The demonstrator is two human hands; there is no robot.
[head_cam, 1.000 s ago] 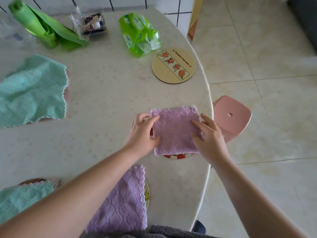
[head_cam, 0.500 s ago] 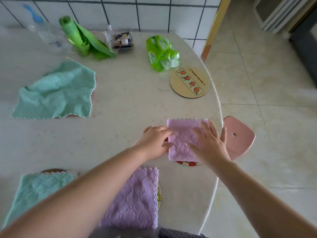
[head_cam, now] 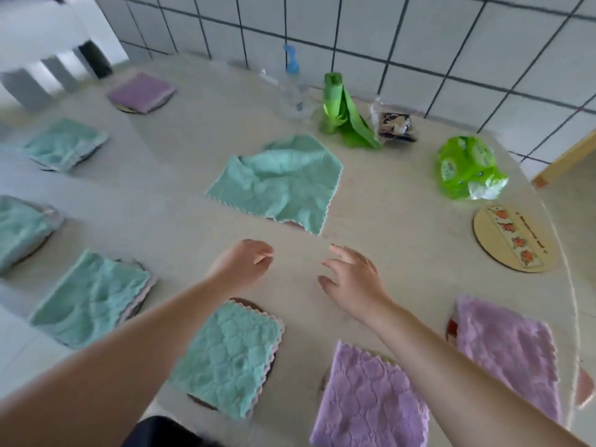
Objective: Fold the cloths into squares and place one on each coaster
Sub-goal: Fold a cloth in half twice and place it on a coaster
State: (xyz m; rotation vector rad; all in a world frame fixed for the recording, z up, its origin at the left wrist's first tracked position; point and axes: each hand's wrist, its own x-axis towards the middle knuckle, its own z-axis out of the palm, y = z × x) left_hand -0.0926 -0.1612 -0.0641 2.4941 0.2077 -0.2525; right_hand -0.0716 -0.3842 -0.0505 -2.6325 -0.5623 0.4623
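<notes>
A rumpled, unfolded teal cloth (head_cam: 280, 182) lies in the middle of the table, just beyond both hands. My left hand (head_cam: 242, 266) and my right hand (head_cam: 351, 279) hover over bare tabletop, fingers apart and holding nothing. The folded purple cloth (head_cam: 506, 353) rests on a red-edged coaster at the right. Another folded purple cloth (head_cam: 367, 398) and a folded teal cloth (head_cam: 229, 353) sit on coasters near me. More folded cloths on coasters line the left side. A bare round wooden coaster (head_cam: 512, 240) with a printed strip lies at the far right.
Along the tiled wall stand a clear spray bottle (head_cam: 295, 88), a green bag roll (head_cam: 342, 114), a small plastic box (head_cam: 395, 125) and a green tissue pack (head_cam: 467, 169). The table's curved edge (head_cam: 577, 317) runs down the right side.
Both hands let go of the folded purple cloth and moved left and forward toward the unfolded teal cloth. My view swung left and up, bringing more of the table into sight.
</notes>
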